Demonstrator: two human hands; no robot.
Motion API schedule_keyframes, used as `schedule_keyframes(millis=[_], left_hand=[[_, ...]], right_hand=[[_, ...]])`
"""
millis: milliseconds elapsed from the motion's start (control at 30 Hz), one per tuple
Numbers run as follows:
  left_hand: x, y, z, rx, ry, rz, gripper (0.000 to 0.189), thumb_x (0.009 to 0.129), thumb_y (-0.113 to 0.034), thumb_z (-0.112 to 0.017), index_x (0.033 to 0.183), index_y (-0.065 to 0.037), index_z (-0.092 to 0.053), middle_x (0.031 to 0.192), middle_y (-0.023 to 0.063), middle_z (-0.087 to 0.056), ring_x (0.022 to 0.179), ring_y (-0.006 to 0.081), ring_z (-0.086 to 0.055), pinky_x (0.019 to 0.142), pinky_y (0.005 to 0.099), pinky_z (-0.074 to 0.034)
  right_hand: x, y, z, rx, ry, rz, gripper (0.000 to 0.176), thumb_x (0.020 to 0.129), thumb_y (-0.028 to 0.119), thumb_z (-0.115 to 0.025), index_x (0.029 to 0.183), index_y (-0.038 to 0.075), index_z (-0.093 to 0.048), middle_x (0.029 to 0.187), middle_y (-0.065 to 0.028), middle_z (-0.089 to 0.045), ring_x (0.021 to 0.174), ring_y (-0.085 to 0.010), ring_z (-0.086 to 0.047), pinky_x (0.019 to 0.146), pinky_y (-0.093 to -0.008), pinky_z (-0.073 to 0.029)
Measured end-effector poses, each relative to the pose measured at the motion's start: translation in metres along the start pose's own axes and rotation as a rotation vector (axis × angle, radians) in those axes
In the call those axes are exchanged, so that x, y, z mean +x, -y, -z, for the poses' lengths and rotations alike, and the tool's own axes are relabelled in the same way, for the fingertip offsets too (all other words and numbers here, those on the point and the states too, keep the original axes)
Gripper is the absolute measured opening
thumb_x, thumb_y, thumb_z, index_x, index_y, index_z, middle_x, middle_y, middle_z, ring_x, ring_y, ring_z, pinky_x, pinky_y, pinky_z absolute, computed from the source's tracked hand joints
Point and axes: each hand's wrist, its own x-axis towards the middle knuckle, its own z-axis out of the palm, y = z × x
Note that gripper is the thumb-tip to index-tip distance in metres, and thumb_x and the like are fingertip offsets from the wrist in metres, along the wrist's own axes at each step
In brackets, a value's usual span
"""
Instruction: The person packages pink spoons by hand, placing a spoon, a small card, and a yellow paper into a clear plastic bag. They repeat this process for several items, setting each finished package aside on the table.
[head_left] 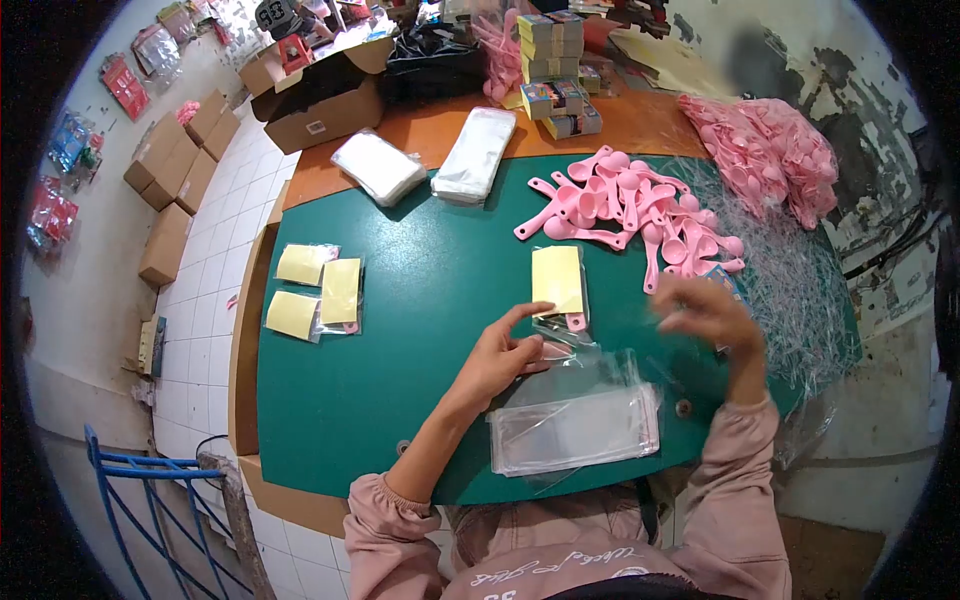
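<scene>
My left hand (505, 350) rests at the lower end of a clear bag holding a yellow card (557, 278) and a pink spoon, whose handle end shows below the card. Its index finger touches the card's lower edge, and the thumb lies near the bag's clear plastic; whether it pinches the film is hard to tell. To the right, my right hand (705, 312) is raised over the table, blurred, its fingers curled. Pink spoons (640, 205) lie in a loose pile beyond it. Near me is a stack of clear bags (575, 430).
Three bagged yellow cards (341, 291) lie at the left of the green table (420, 280). Two stacks of clear bags (475, 155) lie farther back. Card stacks (552, 70), an open carton (325, 110) and bagged pink spoons (765, 155) stand behind; plastic strips (800, 290) cover the right side.
</scene>
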Motion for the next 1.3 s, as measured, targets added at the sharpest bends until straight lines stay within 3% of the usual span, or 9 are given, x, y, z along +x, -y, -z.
schedule_keyframes(millis=[33, 167, 300, 333, 400, 667, 867, 1033, 1300], left_hand=[[0.001, 0.001, 0.002, 0.016, 0.029, 0.013, 0.037, 0.089, -0.006, -0.042, 0.126, -0.007, -0.037, 0.097, 0.0138, -0.061, 0.087, 0.0146, -0.06, 0.075, 0.0231, -0.049], [0.004, 0.004, 0.005, 0.003, 0.083, 0.055, 0.026, 0.092, -0.013, -0.039, 0.114, -0.003, -0.05, 0.104, 0.0098, -0.06, 0.095, 0.0148, -0.058, 0.078, 0.0246, -0.049], [0.003, 0.0, 0.0, -0.015, 0.087, 0.057, 0.025, 0.093, -0.013, -0.038, 0.112, -0.003, -0.051, 0.109, 0.0086, -0.058, 0.1, 0.0141, -0.056, 0.079, 0.024, -0.049], [-0.001, -0.004, -0.003, -0.053, 0.089, 0.053, 0.024, 0.093, -0.013, -0.038, 0.111, -0.003, -0.052, 0.11, 0.008, -0.057, 0.1, 0.0123, -0.055, 0.08, 0.0243, -0.048], [-0.004, -0.008, -0.006, -0.078, 0.101, 0.056, 0.024, 0.093, -0.013, -0.038, 0.11, -0.004, -0.053, 0.111, 0.0074, -0.056, 0.101, 0.0104, -0.054, 0.082, 0.0245, -0.047], [-0.006, -0.015, 0.003, -0.043, 0.078, 0.043, 0.022, 0.092, -0.01, -0.039, 0.11, -0.003, -0.048, 0.109, 0.0141, -0.056, 0.091, 0.0182, -0.06, 0.069, 0.0249, -0.053], [-0.002, -0.007, -0.003, 0.637, -0.118, -0.279, 0.033, 0.083, -0.004, -0.053, 0.113, -0.004, -0.039, 0.098, 0.0121, -0.055, 0.079, 0.0165, -0.062, 0.052, 0.0239, -0.051], [0.007, 0.006, -0.005, 0.67, -0.173, -0.343, 0.009, 0.08, -0.007, -0.061, 0.086, 0.0, -0.058, 0.09, 0.0067, -0.055, 0.075, 0.0136, -0.059, 0.056, 0.0228, -0.052], [0.01, 0.011, -0.004, 0.634, -0.304, -0.246, 0.011, 0.078, -0.009, -0.064, 0.084, -0.001, -0.059, 0.082, 0.0032, -0.061, 0.074, 0.009, -0.058, 0.06, 0.0228, -0.05]], right_hand=[[-0.016, -0.009, 0.026, 0.25, -0.147, -0.243, 0.008, 0.077, 0.006, -0.059, 0.082, 0.004, -0.053, 0.081, -0.0011, -0.052, 0.079, -0.01, -0.05, 0.071, -0.0241, -0.041], [-0.045, -0.066, 0.114, -0.139, -0.493, -0.389, 0.008, 0.078, 0.001, -0.05, 0.086, 0.001, -0.054, 0.092, -0.0094, -0.053, 0.088, -0.0145, -0.052, 0.074, -0.0275, -0.044], [-0.055, -0.068, 0.086, -1.194, -0.635, -0.21, 0.031, 0.074, 0.0, -0.048, 0.105, 0.002, -0.051, 0.111, -0.0154, -0.046, 0.105, -0.0308, -0.044, 0.093, -0.0363, -0.034], [-0.033, -0.043, 0.063, -0.848, -0.445, 0.2, 0.04, 0.071, 0.003, -0.058, 0.109, 0.003, -0.047, 0.111, -0.0143, -0.044, 0.107, -0.0328, -0.042, 0.096, -0.0361, -0.03], [0.007, -0.009, -0.008, -0.38, -0.218, 0.076, 0.059, 0.06, 0.009, -0.073, 0.111, 0.005, -0.044, 0.105, -0.0135, -0.042, 0.102, -0.03, -0.044, 0.092, -0.0354, -0.033], [0.033, -0.016, -0.069, -0.302, -0.307, 0.119, 0.017, 0.073, 0.003, -0.063, 0.088, 0.003, -0.054, 0.09, -0.0106, -0.043, 0.08, -0.0247, -0.051, 0.07, -0.0313, -0.045], [0.026, -0.034, -0.067, 0.022, -0.278, -0.004, 0.016, 0.073, 0.003, -0.064, 0.086, 0.0, -0.055, 0.091, -0.0075, -0.044, 0.077, -0.0143, -0.052, 0.066, -0.0253, -0.045], [0.025, -0.031, -0.066, 0.207, -0.219, -0.113, 0.015, 0.076, 0.008, -0.065, 0.086, 0.001, -0.056, 0.091, -0.0042, -0.045, 0.078, -0.0095, -0.051, 0.067, -0.0218, -0.046], [0.026, -0.04, -0.078, 0.622, -0.292, -0.39, 0.012, 0.084, 0.008, -0.056, 0.084, -0.004, -0.052, 0.074, -0.0085, -0.058, 0.067, -0.0138, -0.061, 0.062, -0.0253, -0.052]])
